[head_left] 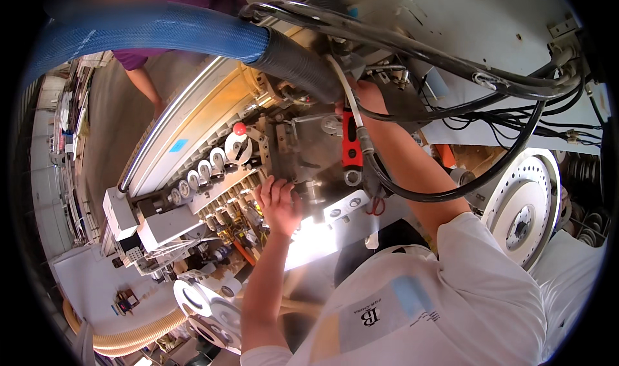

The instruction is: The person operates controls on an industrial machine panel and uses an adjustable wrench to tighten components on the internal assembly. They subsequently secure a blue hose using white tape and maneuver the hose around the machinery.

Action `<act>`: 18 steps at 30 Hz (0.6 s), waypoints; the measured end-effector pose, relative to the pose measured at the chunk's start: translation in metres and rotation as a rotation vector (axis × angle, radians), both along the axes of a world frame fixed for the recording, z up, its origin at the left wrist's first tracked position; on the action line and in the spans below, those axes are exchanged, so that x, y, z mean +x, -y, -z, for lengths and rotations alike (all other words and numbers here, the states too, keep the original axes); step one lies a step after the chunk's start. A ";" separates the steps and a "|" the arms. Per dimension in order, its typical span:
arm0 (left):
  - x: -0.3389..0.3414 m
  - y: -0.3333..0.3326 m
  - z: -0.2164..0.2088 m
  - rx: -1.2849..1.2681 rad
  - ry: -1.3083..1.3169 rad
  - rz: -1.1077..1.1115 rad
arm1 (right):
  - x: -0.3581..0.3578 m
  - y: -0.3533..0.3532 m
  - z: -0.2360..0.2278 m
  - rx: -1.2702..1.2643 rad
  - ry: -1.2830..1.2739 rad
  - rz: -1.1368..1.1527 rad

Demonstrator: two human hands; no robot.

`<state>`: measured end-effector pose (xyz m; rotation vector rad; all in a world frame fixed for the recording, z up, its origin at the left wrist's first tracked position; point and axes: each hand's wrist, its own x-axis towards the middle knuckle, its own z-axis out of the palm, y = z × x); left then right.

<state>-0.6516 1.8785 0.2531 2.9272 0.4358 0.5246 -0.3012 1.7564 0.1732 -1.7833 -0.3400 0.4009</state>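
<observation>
My left hand (pixel 279 205) is raised beside the metal block (pixel 284 153) of a long machine, fingers apart and slightly bent, with nothing visible in it. Whether its fingertips touch the machine I cannot tell. My right arm reaches up and forward, and my right hand (pixel 369 98) is at the machine head, behind a pale thin hose (pixel 350 95). Its fingers are mostly hidden. Just below that hand hangs a red-and-black tool (pixel 351 144) with a ring-shaped lower end; what supports it is unclear. Left of my left hand is a lever with a red ball knob (pixel 240 129).
A thick blue hose (pixel 161 34) with a black end crosses overhead. Black cables (pixel 445 195) loop around my right arm. White rollers (pixel 204 171) line the machine. A large perforated white wheel (pixel 522 218) stands right. Another person's arm (pixel 145 86) shows across the machine.
</observation>
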 end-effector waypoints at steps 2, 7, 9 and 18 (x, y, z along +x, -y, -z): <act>0.005 -0.003 0.000 0.012 0.006 -0.008 | 0.008 -0.004 -0.021 0.013 -0.120 -0.043; -0.005 0.002 0.000 0.006 0.000 -0.025 | 0.011 0.010 -0.097 -0.051 -0.396 -0.066; -0.002 0.000 0.000 0.006 0.009 -0.025 | 0.021 0.021 -0.135 -0.026 -0.587 -0.086; 0.004 -0.003 -0.001 -0.018 0.010 -0.003 | 0.120 0.088 -0.149 -0.273 0.013 -0.556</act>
